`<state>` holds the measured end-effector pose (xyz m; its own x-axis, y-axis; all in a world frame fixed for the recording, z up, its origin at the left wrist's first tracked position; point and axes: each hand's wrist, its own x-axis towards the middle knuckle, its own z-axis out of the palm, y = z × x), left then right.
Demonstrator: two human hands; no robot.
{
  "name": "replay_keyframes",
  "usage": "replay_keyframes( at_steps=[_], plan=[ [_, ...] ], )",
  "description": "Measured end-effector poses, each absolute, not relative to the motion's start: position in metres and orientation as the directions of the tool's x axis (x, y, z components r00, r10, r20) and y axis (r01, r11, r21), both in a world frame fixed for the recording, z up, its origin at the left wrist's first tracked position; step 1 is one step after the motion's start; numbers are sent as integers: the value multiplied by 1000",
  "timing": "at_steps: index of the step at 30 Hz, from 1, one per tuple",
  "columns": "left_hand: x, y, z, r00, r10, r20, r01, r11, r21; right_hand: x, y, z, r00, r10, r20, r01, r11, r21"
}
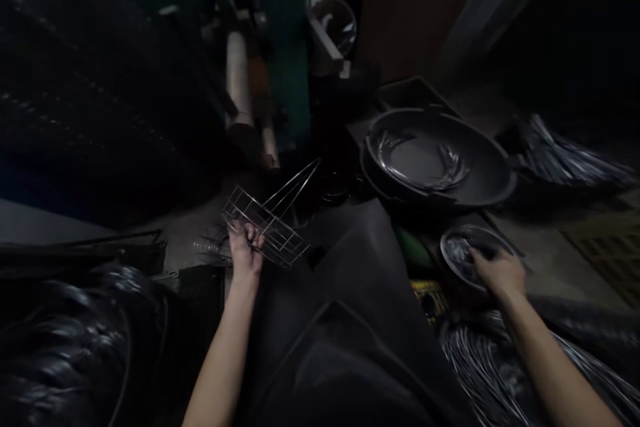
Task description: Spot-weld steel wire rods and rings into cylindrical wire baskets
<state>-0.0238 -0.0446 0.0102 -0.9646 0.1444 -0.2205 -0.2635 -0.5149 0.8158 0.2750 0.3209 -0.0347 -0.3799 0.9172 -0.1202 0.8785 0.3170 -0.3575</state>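
Note:
My left hand [245,252] is shut around the lower edge of a welded wire basket frame [265,227], which has several long wire prongs pointing up and to the right. My right hand [500,273] rests at the rim of a small dark bowl [463,255] holding bright wire pieces. Its fingertips reach into the bowl, and I cannot tell whether they grip anything. A short bunch of thin wires [213,248] lies just left of my left hand.
A large black basin [435,193] holds curved wire pieces. Coils of silver wire [500,373] lie at lower right, a dark coil [65,333] at lower left, and a wire bundle [565,160] at right. A dark sheet [340,347] lies between my arms. A pipe-like machine part [237,73] stands ahead.

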Motion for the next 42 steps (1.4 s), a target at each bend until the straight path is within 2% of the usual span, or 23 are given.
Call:
replay_keyframes(
  at_steps=[3,4,6,9,13,16,18,32,42],
  plan=[
    [-23,-47,7,-976,124,-180,-218,-534,817,224,279,-10,-448,881,-154,638,193,-745],
    [-23,-47,6,-977,124,-176,-215,-538,815,200,261,-1,-521,834,-180,540,158,-827],
    [-22,-50,6,-976,121,-182,-219,-545,810,148,226,14,-650,731,-208,395,92,-914],
    [-23,-55,7,-972,93,-217,-232,-543,807,75,183,31,-753,621,-220,263,-22,-964],
    [-23,-63,7,-952,34,-304,-277,-519,809,17,153,45,-799,536,-271,161,-243,-957],
    [-24,-68,7,-936,5,-352,-304,-515,802,1,143,55,-824,465,-323,112,-425,-898],
    [-25,-71,7,-932,-3,-363,-311,-511,802,-3,139,60,-832,434,-346,103,-491,-865],
    [-43,-87,11,-942,55,-332,-314,-498,808,-16,127,77,-813,342,-472,183,-619,-764],
    [-51,-91,15,-942,60,-330,-314,-504,805,-22,121,86,-782,345,-520,196,-655,-730]
  ],
)
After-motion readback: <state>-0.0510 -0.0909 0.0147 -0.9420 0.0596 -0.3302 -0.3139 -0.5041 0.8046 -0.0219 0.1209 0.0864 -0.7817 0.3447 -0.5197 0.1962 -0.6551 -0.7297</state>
